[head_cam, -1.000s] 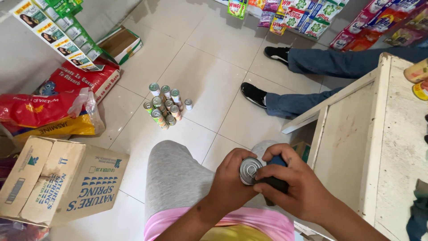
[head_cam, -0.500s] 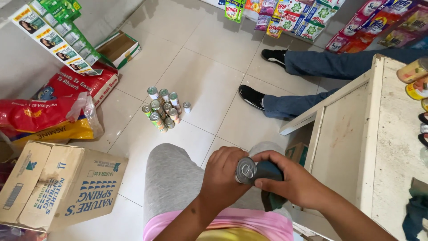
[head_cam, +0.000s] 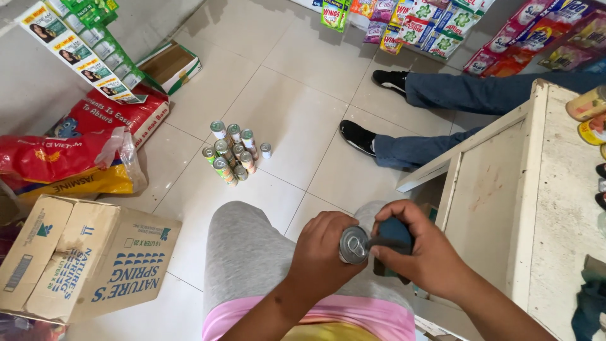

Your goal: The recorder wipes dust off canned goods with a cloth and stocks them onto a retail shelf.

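White floor tiles [head_cam: 297, 120] spread out below, and over my grey knee [head_cam: 252, 252] my left hand [head_cam: 325, 252] wraps tight around a small tin can [head_cam: 354, 244] so my right hand [head_cam: 429, 256], gripping a dark tool [head_cam: 391, 243], can press its top.

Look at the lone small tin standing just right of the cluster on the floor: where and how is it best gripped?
Grip the lone tin around its round side wall, coming down from above. It stands upright, lid up, with bare tile on its right; the cluster of tins crowds its left.
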